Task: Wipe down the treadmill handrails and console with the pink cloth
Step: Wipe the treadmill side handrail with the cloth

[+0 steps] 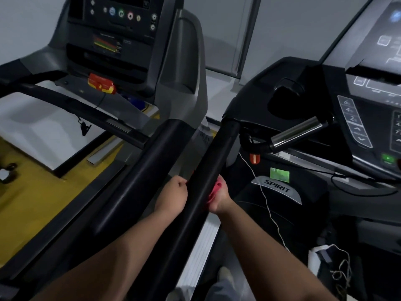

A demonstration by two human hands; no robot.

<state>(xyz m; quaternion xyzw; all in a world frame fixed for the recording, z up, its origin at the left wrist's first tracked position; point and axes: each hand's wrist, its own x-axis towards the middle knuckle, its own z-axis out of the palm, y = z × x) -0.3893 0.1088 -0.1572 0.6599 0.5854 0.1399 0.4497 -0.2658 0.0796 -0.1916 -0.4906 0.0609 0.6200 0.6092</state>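
Handrail (206, 168): black, running from 6 toward 12 o'clock at centre frame. Left hand (173, 195) grips its 9 o'clock side, fingers curled against the rail. Right hand (220, 199) holds the pink cloth (214, 189) bunched against the rail's 3 o'clock side. Console (368, 109) lies at 2 o'clock of the hands, and a second treadmill (121, 51) at 11 o'clock.

The crumpled pink cloth (217, 189) barely peeks out, most of it tucked behind the long black padded handrail (214, 153). The left hand (172, 197) has its fingertips lost against that rail, grip unclear. The grey touch console (368, 66) on the right runs off the edge, labels blurred.
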